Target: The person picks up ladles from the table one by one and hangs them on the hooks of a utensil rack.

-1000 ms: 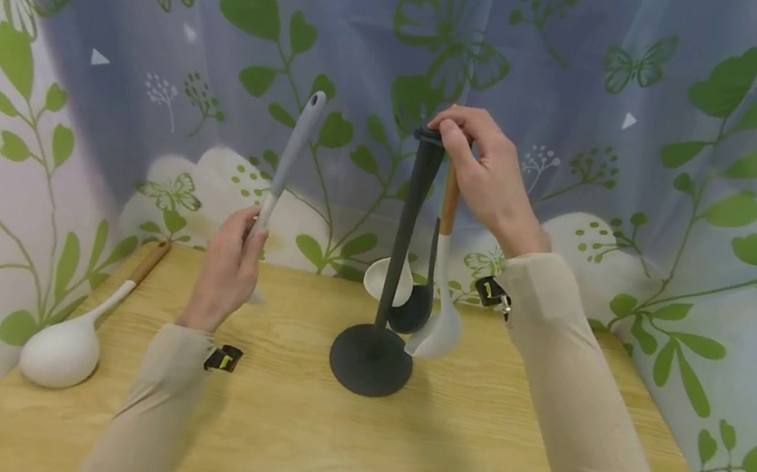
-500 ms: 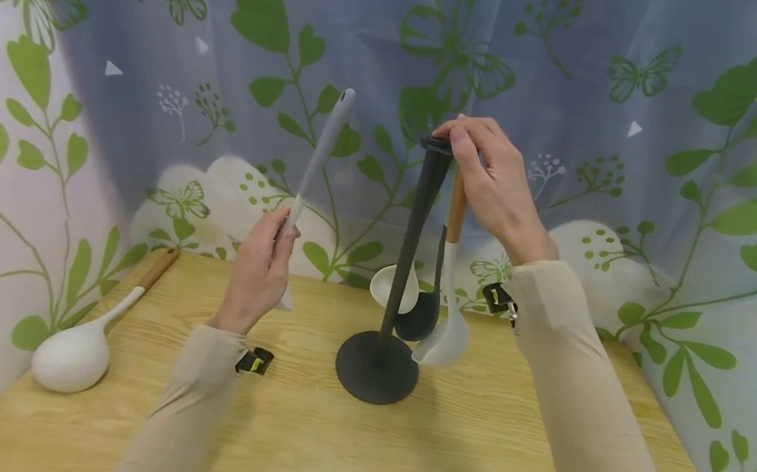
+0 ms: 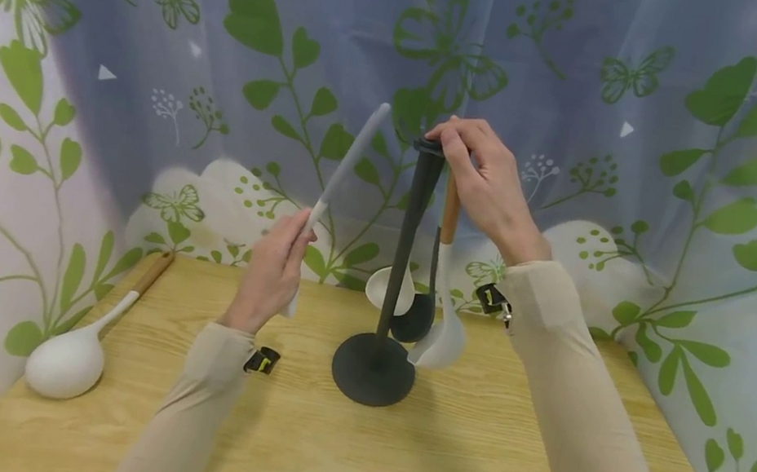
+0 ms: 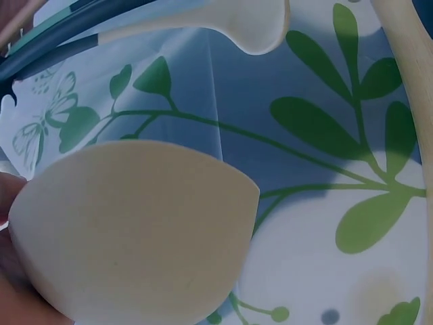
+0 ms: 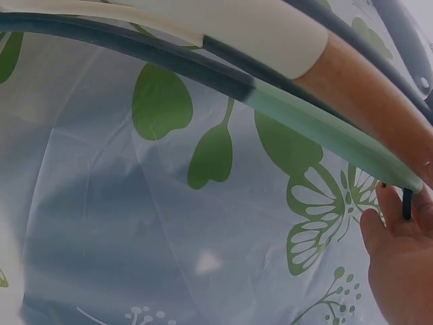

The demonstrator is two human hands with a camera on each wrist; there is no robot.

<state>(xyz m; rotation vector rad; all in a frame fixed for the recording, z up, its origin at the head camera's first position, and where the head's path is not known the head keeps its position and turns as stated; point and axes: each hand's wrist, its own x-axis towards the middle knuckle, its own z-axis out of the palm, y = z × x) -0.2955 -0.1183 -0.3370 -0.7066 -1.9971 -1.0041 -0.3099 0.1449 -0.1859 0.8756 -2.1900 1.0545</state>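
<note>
In the head view my left hand [image 3: 269,272] grips a kitchen utensil [image 3: 352,156] by its shaft. Its grey handle points up and leans right towards the stand. Its broad, rounded white head [image 4: 135,230] fills much of the left wrist view; whether it is a ladle or a turner I cannot tell. My right hand [image 3: 488,175] holds the top of a dark utensil stand [image 3: 398,264], thumb and fingers at its rim. From the stand hang a white ladle [image 3: 443,341] with a wooden handle, a dark ladle [image 3: 415,320] and a cream spoon [image 3: 381,290].
Another white ladle [image 3: 64,364] with a wooden handle lies at the table's left edge. The wooden table [image 3: 328,459] ends at a curtain [image 3: 350,42] printed with leaves and butterflies, which also runs along both sides.
My left hand has moved right, bringing the grey-handled utensil nearer the stand and tilting its handle further right. The right hand keeps its place on the stand's top.
</note>
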